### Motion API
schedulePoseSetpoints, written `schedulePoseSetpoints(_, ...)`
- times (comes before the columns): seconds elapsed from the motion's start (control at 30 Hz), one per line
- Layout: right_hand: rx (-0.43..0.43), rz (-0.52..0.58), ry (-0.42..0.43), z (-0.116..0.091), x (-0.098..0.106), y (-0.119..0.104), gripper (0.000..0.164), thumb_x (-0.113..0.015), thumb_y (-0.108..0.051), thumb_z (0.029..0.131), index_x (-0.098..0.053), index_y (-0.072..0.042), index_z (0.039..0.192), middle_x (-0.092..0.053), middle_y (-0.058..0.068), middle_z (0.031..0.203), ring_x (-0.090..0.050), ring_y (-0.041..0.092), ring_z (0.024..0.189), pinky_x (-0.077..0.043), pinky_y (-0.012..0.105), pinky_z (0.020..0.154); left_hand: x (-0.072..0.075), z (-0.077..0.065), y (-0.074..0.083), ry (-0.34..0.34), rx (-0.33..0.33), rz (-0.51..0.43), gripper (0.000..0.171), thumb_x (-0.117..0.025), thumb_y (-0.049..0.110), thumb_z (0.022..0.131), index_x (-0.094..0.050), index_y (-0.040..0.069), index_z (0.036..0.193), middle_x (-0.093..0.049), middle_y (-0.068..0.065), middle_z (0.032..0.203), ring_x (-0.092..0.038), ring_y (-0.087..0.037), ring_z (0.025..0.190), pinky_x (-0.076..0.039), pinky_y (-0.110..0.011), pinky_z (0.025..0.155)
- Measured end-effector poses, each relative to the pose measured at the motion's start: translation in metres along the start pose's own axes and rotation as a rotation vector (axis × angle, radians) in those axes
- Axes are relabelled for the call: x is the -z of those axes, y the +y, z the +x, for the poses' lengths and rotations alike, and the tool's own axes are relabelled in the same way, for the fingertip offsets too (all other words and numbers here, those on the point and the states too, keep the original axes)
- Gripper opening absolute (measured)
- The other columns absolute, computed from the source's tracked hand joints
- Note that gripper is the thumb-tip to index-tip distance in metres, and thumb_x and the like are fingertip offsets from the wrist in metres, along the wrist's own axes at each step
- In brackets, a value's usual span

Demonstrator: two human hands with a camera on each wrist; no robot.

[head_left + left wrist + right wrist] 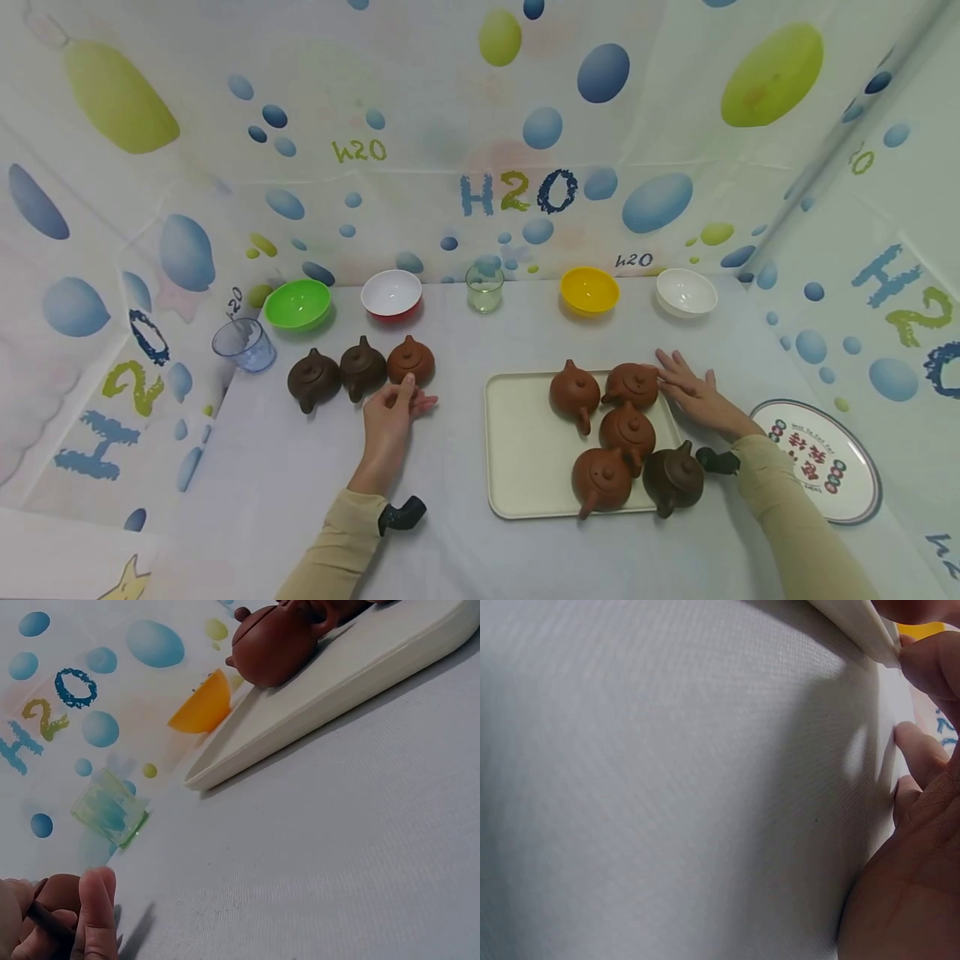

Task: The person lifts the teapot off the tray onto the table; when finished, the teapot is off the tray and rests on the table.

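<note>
In the head view, my left hand (390, 425) is at the front of a reddish-brown clay teapot (411, 360), its thumb and a finger pinching the side toward me, where the spout is hidden. Two darker teapots (315, 379) stand close to its left. My right hand (697, 396) lies with fingers spread at the right edge of a cream tray (528, 450), fingertips beside a reddish-brown teapot (632, 386). More reddish-brown teapots (602, 478) stand on the tray, and a dark teapot (675, 477) stands at its front right corner.
Along the back stand a green bowl (297, 305), a red-and-white bowl (392, 295), a clear green glass (484, 288), a yellow bowl (590, 292) and a white bowl (686, 293). A blue glass (245, 345) is at the left. An oval printed plate (847, 467) lies by my right forearm.
</note>
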State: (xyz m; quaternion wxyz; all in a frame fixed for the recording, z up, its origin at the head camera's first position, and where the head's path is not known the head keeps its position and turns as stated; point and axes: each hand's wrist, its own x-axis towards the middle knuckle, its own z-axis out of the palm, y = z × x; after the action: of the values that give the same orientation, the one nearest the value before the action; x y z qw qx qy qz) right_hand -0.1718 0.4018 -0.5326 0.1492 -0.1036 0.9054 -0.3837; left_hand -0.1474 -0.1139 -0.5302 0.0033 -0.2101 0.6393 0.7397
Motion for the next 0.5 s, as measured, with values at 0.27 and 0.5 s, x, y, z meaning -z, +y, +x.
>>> schedulePoseSetpoints(0.27, -0.006, 0.003, -0.001, 0.0022, 0.0000, -0.0039, 0.056, -0.049, -0.031, 0.114, -0.044, 0.002, 0.159, -0.010, 0.026, 0.177, 0.011, 0.052, 0.165, 0.029, 0.078, 0.116, -0.0004, -0.0006, -0.0027, 0.012, -0.010, -0.017, 0.042, -0.062, 0.034, 0.110, -0.063, -0.007, 0.119, -0.067, -0.004, 0.097, -0.078, -0.007, 0.077, -0.064, -0.020, 0.079)
schedulePoseSetpoints(0.5, 0.005, 0.002, 0.001, 0.0025, -0.0008, 0.0011, 0.055, -0.049, -0.030, 0.114, -0.046, 0.002, 0.158, -0.011, 0.026, 0.177, 0.011, 0.053, 0.165, 0.028, 0.079, 0.116, 0.0040, -0.0019, -0.0031, -0.010, 0.002, 0.058, 0.046, -0.059, 0.043, 0.110, -0.064, -0.001, 0.124, -0.067, -0.007, 0.108, -0.078, -0.007, 0.078, -0.063, -0.019, 0.078)
